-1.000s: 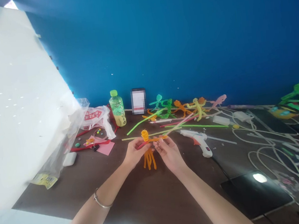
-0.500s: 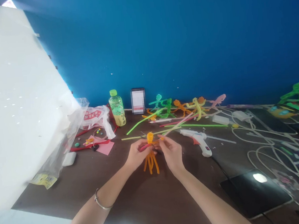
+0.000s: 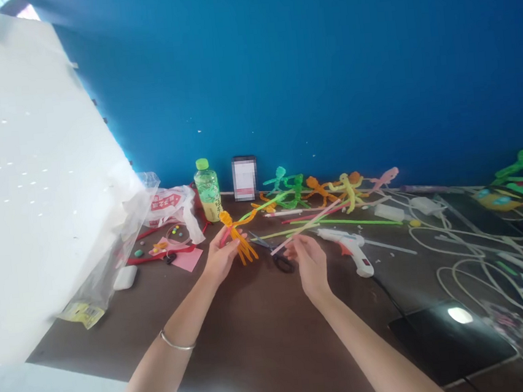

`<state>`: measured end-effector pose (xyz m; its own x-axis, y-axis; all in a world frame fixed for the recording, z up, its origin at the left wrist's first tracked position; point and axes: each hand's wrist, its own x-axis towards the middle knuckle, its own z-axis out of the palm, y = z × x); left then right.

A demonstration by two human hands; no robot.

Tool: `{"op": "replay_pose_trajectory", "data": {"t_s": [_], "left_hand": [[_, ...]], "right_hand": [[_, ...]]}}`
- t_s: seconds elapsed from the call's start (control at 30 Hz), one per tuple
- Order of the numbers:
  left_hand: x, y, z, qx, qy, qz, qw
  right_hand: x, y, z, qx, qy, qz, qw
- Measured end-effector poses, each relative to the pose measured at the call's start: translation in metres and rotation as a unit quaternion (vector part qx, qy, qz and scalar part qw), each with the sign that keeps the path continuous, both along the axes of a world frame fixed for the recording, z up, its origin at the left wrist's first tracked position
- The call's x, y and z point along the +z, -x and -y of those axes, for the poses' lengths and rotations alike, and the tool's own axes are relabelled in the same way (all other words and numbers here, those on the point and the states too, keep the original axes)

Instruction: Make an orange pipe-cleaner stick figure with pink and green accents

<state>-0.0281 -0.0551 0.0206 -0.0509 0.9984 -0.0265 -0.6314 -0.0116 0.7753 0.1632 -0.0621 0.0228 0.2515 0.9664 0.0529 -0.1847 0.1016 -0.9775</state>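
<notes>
My left hand [image 3: 221,260] is closed around an orange pipe-cleaner figure [image 3: 234,234], with its round head up, one arm stretched to the right and several legs hanging down. A bit of pink-red shows between the fingers, partly hidden. To the right, my right hand [image 3: 313,266] hovers over the table with loosely bent fingers apart, and I see nothing in them. Dark-handled scissors [image 3: 283,264] lie just left of its fingertips. Pale pink pipe cleaners [image 3: 310,223] reach from the back of the table to near those fingertips.
A white glue gun [image 3: 354,248] lies right of my right hand. Behind stand a green-capped bottle [image 3: 208,192], a phone [image 3: 245,179] and several pipe-cleaner figures [image 3: 345,191]. White cables [image 3: 442,271] and a dark tablet [image 3: 442,345] lie right, plastic bags [image 3: 170,208] left.
My left hand has carried the orange figure left and up, tilting it. My right hand has let go of the figure and moved slightly right, and the scissors now show between the hands.
</notes>
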Motion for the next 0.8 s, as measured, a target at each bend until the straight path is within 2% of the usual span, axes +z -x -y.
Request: {"op": "replay_pose_trajectory", "data": {"t_s": [0.3,0.43,0.6,0.8], "left_hand": [[0.001,0.019,-0.011,0.096,0.001,-0.012,0.995],[0.003,0.024,-0.011,0.091,0.036,-0.007,0.995],[0.002,0.023,-0.012,0.052,0.024,0.011,0.998],[-0.001,0.017,-0.013,0.092,0.003,-0.057,0.994]], "right_hand": [[0.003,0.0,0.006,0.052,-0.067,0.172,0.982],[-0.001,0.005,0.006,0.1,-0.102,0.233,0.962],[-0.001,0.011,0.008,0.149,-0.174,0.37,0.9],[0.006,0.016,0.014,0.211,-0.215,0.45,0.841]]}}
